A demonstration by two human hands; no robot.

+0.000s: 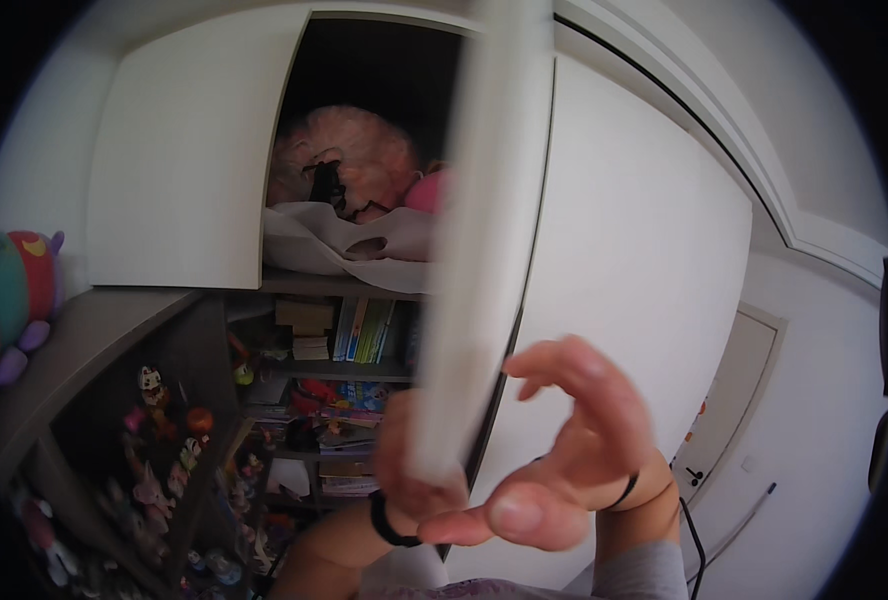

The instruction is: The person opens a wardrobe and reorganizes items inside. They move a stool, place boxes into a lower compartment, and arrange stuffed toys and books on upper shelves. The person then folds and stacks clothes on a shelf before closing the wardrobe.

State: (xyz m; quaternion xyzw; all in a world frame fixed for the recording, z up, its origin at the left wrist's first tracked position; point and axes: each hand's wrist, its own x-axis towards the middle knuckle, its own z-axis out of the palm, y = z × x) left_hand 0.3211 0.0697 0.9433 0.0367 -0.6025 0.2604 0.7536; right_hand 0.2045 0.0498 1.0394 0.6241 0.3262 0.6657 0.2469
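Observation:
A white cabinet door (474, 225), blurred and seen nearly edge-on, stands swung out from an upper cupboard. My left hand (414, 465), with a black band at the wrist, grips its lower end; part of the fingers is hidden by the door. To the right, my right hand (579, 450) is raised with fingers curved apart and nothing between them. Inside the cupboard lie a bundle of pink fluffy material (361, 150), a black strap-like item (327, 180), a bright pink item (427, 192) and a whitish translucent bag (301, 244) with a handle hole.
Below are dark shelves with books (365, 330) and small figurines (151, 487). Another white door panel (181, 165) is at left, a tall white panel (639, 225) at right. A striped plush toy (16, 292) sits on the left ledge. A room door (729, 397) is far right.

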